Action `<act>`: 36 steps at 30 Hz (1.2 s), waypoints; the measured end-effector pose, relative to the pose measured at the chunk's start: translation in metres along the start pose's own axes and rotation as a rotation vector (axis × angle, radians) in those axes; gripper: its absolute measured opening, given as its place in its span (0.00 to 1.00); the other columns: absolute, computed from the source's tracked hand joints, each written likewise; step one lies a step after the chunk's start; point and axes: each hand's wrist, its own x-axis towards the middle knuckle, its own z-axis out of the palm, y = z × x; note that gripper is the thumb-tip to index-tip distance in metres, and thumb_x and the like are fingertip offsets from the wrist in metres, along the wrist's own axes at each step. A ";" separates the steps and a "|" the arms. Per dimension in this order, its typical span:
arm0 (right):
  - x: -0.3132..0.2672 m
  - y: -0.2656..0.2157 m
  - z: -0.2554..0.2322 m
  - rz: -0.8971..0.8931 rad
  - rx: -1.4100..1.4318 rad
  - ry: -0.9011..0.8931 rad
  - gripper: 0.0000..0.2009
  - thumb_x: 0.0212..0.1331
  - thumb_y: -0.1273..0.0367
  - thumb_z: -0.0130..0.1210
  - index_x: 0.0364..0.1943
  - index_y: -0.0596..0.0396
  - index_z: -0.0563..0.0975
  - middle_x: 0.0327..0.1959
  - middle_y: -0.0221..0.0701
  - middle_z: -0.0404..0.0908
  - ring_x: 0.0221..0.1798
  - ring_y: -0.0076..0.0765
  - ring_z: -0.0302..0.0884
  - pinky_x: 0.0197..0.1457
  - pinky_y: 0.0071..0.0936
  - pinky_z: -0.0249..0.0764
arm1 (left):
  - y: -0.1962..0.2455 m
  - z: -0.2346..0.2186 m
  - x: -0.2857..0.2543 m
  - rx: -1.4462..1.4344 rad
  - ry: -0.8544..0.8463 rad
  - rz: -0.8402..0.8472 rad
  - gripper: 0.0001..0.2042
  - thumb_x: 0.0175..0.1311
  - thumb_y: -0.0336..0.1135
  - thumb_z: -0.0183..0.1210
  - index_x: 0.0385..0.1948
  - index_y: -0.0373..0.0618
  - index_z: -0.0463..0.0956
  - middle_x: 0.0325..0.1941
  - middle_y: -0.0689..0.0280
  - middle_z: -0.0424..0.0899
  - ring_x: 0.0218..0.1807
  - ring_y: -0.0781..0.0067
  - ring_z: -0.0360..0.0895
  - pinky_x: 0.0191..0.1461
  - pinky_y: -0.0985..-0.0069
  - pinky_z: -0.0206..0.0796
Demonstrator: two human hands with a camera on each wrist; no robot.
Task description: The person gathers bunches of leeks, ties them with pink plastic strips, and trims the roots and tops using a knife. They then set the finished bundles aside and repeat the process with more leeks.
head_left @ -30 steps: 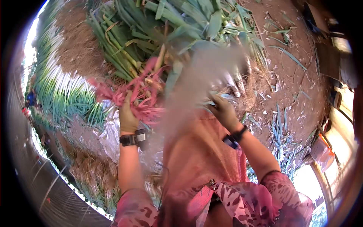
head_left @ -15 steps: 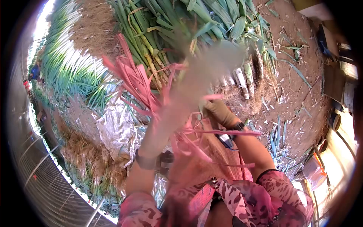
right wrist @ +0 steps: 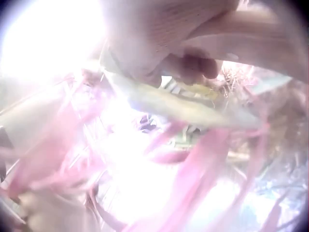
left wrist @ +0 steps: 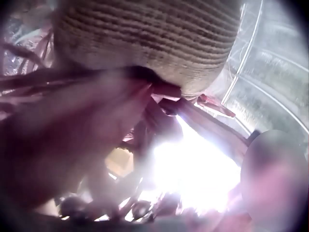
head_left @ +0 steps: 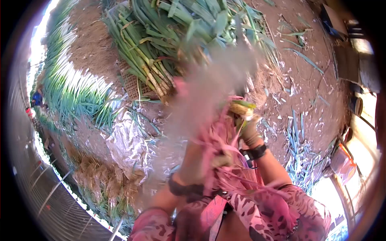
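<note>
A bundle of pink strips (head_left: 217, 140) hangs in front of the apron. My gloved left hand (head_left: 195, 162) grips it at waist height, partly behind a blurred smear in the head view. The left wrist view shows the ribbed glove (left wrist: 145, 43) with pink strips (left wrist: 72, 130) below it. My gloved right hand (head_left: 251, 132) holds a yellow-green leafy piece (head_left: 242, 108) just right of the strips. In the right wrist view, curled fingers (right wrist: 193, 67) lie over a pale green leaf (right wrist: 178, 108), with pink strips (right wrist: 198, 174) below.
Large leeks (head_left: 185, 20) lie piled ahead, some over a brown crate (head_left: 134, 84). Rows of green onions (head_left: 60, 80) stretch along the left. A whitish sheet (head_left: 126, 140) lies left of the arms. Loose leaves (head_left: 299, 144) litter the soil at right.
The left hand has come back from the front left toward the waist, bringing the pink strips. The right hand has drawn slightly closer to the body, and a yellow-green piece now shows in it.
</note>
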 end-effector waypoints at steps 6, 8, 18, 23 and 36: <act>-0.101 -0.074 -0.196 -0.182 -0.241 0.512 0.16 0.71 0.59 0.47 0.54 0.53 0.74 0.26 0.21 0.70 0.21 0.19 0.65 0.23 0.20 0.65 | 0.013 -0.074 -0.033 -0.363 0.801 0.034 0.11 0.72 0.43 0.53 0.32 0.49 0.73 0.25 0.75 0.70 0.25 0.87 0.66 0.28 0.86 0.59; -0.162 -0.085 -0.218 -0.239 -0.788 0.791 0.16 0.68 0.64 0.51 0.57 0.53 0.74 0.26 0.18 0.66 0.22 0.16 0.62 0.22 0.18 0.58 | 0.014 -0.131 -0.057 -0.269 0.905 0.080 0.12 0.71 0.46 0.54 0.28 0.53 0.70 0.18 0.76 0.65 0.20 0.85 0.65 0.24 0.83 0.62; -0.495 -0.068 -0.358 1.234 -1.829 1.071 0.31 0.61 0.68 0.54 0.69 0.43 0.58 0.46 0.45 0.80 0.47 0.44 0.81 0.48 0.40 0.76 | -0.081 -0.301 -0.086 0.430 1.060 0.005 0.14 0.66 0.37 0.61 0.45 0.35 0.76 0.40 0.71 0.80 0.37 0.78 0.74 0.40 0.76 0.68; -0.347 -0.102 -0.338 0.289 -2.214 0.898 0.24 0.53 0.74 0.57 0.58 0.51 0.71 0.48 0.50 0.79 0.52 0.50 0.77 0.54 0.43 0.73 | -0.107 -0.291 -0.014 0.616 1.009 -0.046 0.11 0.65 0.35 0.59 0.41 0.35 0.80 0.33 0.68 0.82 0.32 0.76 0.74 0.34 0.72 0.66; 0.235 -0.107 0.057 -0.720 -1.767 0.643 0.39 0.50 0.61 0.68 0.66 0.57 0.62 0.51 0.56 0.78 0.54 0.59 0.77 0.55 0.45 0.74 | -0.062 -0.349 0.168 0.614 0.919 -0.184 0.19 0.62 0.50 0.58 0.34 0.39 0.82 0.28 0.50 0.83 0.34 0.50 0.82 0.38 0.62 0.71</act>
